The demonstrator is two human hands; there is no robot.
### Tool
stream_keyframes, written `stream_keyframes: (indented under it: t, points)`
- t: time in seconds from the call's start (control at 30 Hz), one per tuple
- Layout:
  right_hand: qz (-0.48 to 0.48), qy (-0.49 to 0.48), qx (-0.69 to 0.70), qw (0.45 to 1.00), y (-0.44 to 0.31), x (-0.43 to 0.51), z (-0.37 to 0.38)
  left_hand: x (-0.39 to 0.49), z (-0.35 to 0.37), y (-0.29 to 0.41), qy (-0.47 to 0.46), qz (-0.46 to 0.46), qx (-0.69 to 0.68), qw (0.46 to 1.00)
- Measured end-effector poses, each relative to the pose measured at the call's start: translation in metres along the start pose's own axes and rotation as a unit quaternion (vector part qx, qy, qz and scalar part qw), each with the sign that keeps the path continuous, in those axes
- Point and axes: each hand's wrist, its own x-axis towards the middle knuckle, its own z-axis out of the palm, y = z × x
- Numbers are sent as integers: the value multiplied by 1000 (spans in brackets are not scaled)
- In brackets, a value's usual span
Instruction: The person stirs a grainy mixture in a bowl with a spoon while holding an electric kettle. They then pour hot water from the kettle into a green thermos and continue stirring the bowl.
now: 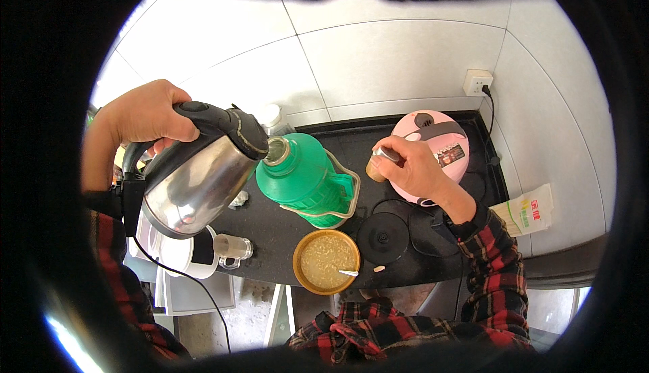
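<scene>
My left hand grips the black handle of a stainless steel electric kettle. The kettle is tilted, its spout end close to the open mouth of a green thermos flask. The flask stands on the black countertop with its carrying handle on the right side. Whether water is flowing cannot be made out. Between the fingers of my right hand is a cork stopper with a shiny metallic top, held to the right of the flask, over the counter.
A brown bowl of porridge-like food with a white spoon sits near the front edge. Beside it lies a round black kettle base. A pink rice cooker, glass mug, noodle packet and wall socket are around.
</scene>
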Motion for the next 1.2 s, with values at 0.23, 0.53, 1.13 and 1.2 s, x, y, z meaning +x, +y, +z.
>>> stream_keyframes:
  t: [0.23, 0.53, 1.13, 1.2]
  points:
    - [2, -2, -3, 1000, 3, -3, 1, 2, -2, 3, -10, 14, 6, 1000]
    - [-3, -8, 12, 1000, 2, -5, 0, 4, -6, 9, -22, 2, 0, 1000]
    - [-14, -15, 10, 1000, 5, -7, 4, 9, -12, 20, -43, -17, 21, 999]
    - [-13, -17, 6, 1000, 6, -7, 4, 11, -11, 22, -44, -21, 23, 999]
